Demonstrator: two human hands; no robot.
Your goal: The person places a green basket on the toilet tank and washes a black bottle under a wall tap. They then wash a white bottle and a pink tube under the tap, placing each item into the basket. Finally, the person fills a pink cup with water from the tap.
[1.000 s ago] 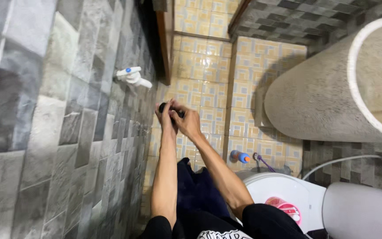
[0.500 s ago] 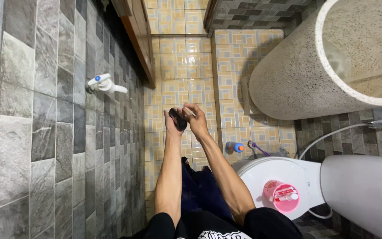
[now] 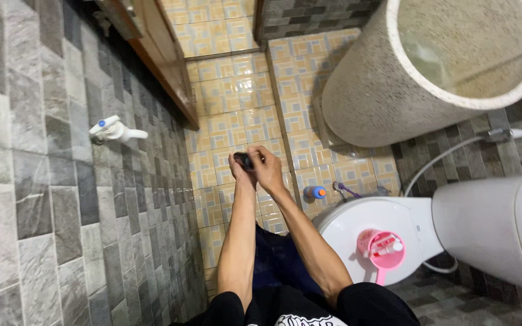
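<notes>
Gripping a small black object (image 3: 244, 160) between them, both hands meet over the yellow tiled floor (image 3: 231, 121) near the middle of the view. The left hand (image 3: 241, 171) is curled shut around the object from the 9 o'clock side, and the right hand (image 3: 266, 169) closes its fingers over it from the 3 o'clock side; what the object is cannot be told. Both forearms run down toward 6 o'clock, above dark blue cloth (image 3: 276, 262).

At 9 o'clock from the hands, a white tap (image 3: 115, 130) with a blue cap sticks out of the grey tiled wall (image 3: 43, 199). At 4 o'clock, a blue bottle (image 3: 315, 192) with an orange cap lies on the floor just beside a white toilet (image 3: 382, 226), whose closed lid bears a pink dipper (image 3: 382, 250). At 1 o'clock stands a large speckled basin (image 3: 388, 84), with a hose (image 3: 442, 160) running along the wall beside it. A wooden door frame (image 3: 164, 60) lies toward 11 o'clock.
</notes>
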